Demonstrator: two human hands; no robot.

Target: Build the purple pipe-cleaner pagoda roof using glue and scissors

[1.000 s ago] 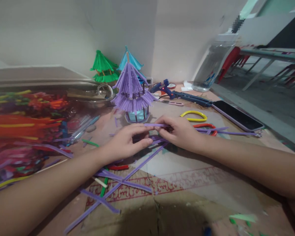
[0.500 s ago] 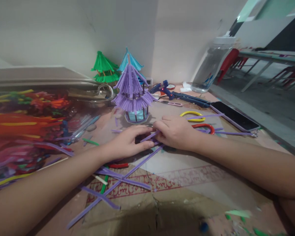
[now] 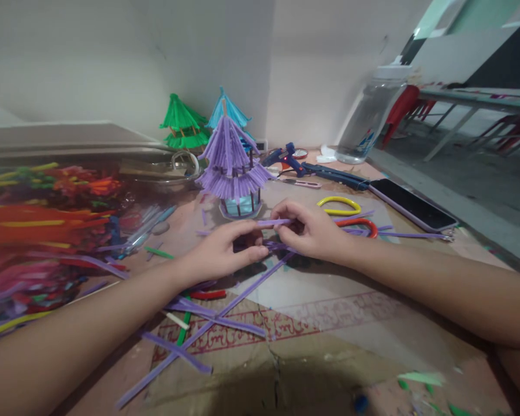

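Observation:
A short purple pipe cleaner (image 3: 272,223) spans the gap between my two hands above the table. My right hand (image 3: 314,231) pinches it between thumb and fingers. Its other end meets the curled fingers of my left hand (image 3: 225,245), whose thumb stands apart from them. More purple pipe cleaners (image 3: 238,325) lie crossed on the table below my left wrist. Just behind my hands stands a purple tiered pagoda model (image 3: 238,179) with a pale blue lower part. Yellow (image 3: 338,199) and red (image 3: 368,224) looped handles lie beside my right hand; what they belong to is hidden.
Green (image 3: 184,118) and blue (image 3: 229,107) models stand near the wall. A glue gun (image 3: 286,157), a pink cutter (image 3: 301,182), a phone (image 3: 411,202) and a clear bottle (image 3: 368,115) are toward the back right. Coloured pipe cleaners (image 3: 47,222) pile up at left.
My right hand has risen slightly and opened out from a bent-over grip to a pinch. The purple pipe cleaner has turned from slanted to nearly level. My left hand has shifted slightly left.

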